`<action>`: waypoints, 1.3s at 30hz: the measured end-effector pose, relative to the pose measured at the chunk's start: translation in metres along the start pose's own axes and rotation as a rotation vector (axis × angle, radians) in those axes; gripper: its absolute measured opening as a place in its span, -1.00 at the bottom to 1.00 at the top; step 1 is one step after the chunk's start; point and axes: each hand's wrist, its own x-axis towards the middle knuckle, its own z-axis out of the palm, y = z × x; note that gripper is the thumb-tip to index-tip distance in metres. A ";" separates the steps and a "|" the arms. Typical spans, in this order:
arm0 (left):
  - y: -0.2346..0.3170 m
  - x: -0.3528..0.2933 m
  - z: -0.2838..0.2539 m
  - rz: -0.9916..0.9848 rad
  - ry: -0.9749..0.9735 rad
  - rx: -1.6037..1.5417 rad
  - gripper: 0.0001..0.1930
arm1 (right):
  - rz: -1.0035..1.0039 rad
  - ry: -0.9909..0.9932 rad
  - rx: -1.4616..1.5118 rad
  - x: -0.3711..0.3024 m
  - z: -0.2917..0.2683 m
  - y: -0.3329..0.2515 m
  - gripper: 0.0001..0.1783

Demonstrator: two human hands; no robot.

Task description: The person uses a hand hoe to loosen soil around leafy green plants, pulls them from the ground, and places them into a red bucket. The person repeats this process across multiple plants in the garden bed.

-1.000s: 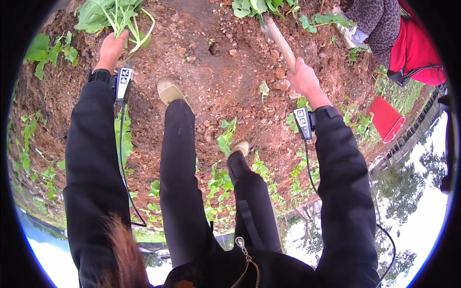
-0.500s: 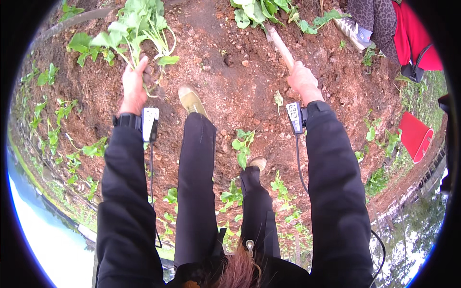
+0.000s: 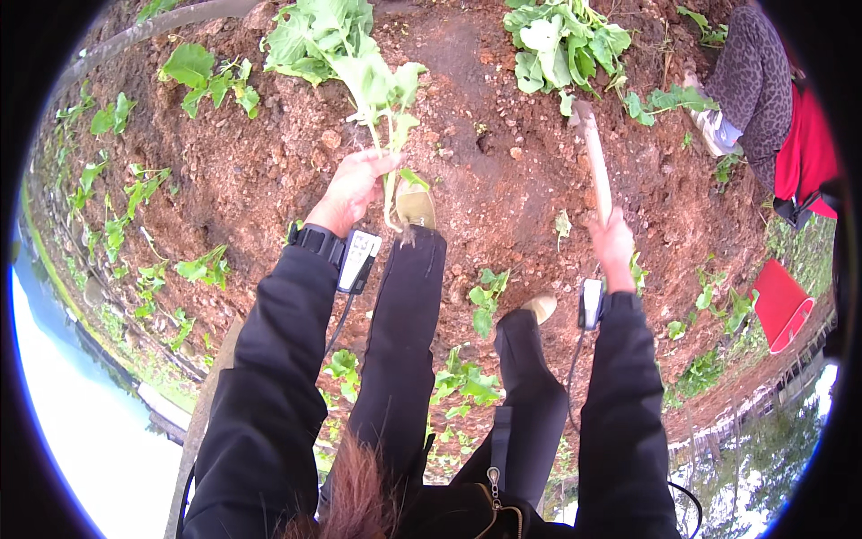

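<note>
Outdoor vegetable plot, daylight. Clumpy reddish-brown soil [image 3: 525, 193] underfoot, leafy plants [image 3: 205, 268] growing from it, spaced apart, many on the left. Grass [image 3: 801, 241] at the right edge, with a red container [image 3: 783, 307] near it. Bright open sky [image 3: 72, 404] lower left, trees [image 3: 759, 481] lower right. Wood-handled tool [image 3: 597, 171] also fits. Garden or farm: can't tell.
</note>
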 end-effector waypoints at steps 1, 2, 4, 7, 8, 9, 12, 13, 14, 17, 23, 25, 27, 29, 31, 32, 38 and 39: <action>-0.005 0.002 -0.005 -0.034 0.040 0.074 -0.78 | 0.043 0.019 0.053 -0.013 0.005 -0.002 -0.52; -0.011 0.006 -0.010 -0.089 0.111 0.136 -0.76 | -0.026 0.142 0.010 -0.031 0.011 -0.003 -0.47; -0.029 0.016 -0.019 -0.196 0.175 0.203 -0.72 | -0.026 0.218 0.271 -0.057 0.024 -0.011 -0.52; -0.060 0.031 -0.033 -0.317 -0.015 -0.096 -0.71 | -0.129 0.141 0.497 -0.069 0.033 -0.025 -0.61; -0.069 0.036 -0.035 -0.355 -0.058 -0.210 -0.71 | -0.134 0.092 0.471 -0.063 0.033 -0.032 -0.61; -0.078 0.040 -0.036 -0.287 -0.119 -0.302 -0.66 | -0.218 0.070 0.448 -0.052 0.033 -0.039 -0.61; -0.087 0.051 -0.044 -0.059 -0.255 -0.434 -0.77 | -0.356 0.046 0.495 -0.009 0.035 -0.065 -0.62; -0.086 0.056 -0.044 0.029 -0.277 -0.456 -0.78 | -0.409 0.070 0.552 0.004 0.038 -0.073 -0.63; -0.085 0.061 -0.043 0.109 -0.287 -0.470 -0.79 | -0.509 0.112 0.630 0.015 0.044 -0.080 -0.63; -0.083 0.076 -0.033 0.311 -0.064 -0.363 -0.77 | -0.494 0.098 0.662 0.038 0.075 -0.087 -0.63; -0.088 0.092 -0.009 0.476 0.034 -0.145 -0.77 | -0.372 -0.074 0.438 0.056 0.121 -0.011 -0.61; -0.090 0.088 -0.012 0.515 0.037 -0.179 -0.74 | -0.395 -0.062 0.331 0.047 0.105 0.019 -0.58; -0.093 0.083 -0.015 0.558 0.051 -0.224 -0.72 | -0.489 0.002 0.244 0.041 0.086 0.023 -0.56; -0.096 0.079 -0.017 0.589 0.085 -0.199 -0.72 | -0.583 0.066 0.325 0.038 0.069 0.009 -0.58; -0.099 0.076 -0.016 0.637 0.118 -0.209 -0.71 | -0.712 0.148 0.574 0.044 0.066 -0.020 -0.64; -0.100 0.074 -0.015 0.668 0.134 -0.227 -0.71 | -0.809 0.231 0.673 0.046 0.070 -0.032 -0.66; -0.097 0.069 -0.010 0.758 0.211 -0.240 -0.72 | -0.501 -0.107 0.229 0.059 0.140 -0.042 -0.65; -0.097 0.069 -0.009 0.759 0.219 -0.250 -0.73 | -0.551 -0.131 0.262 0.057 0.142 -0.032 -0.64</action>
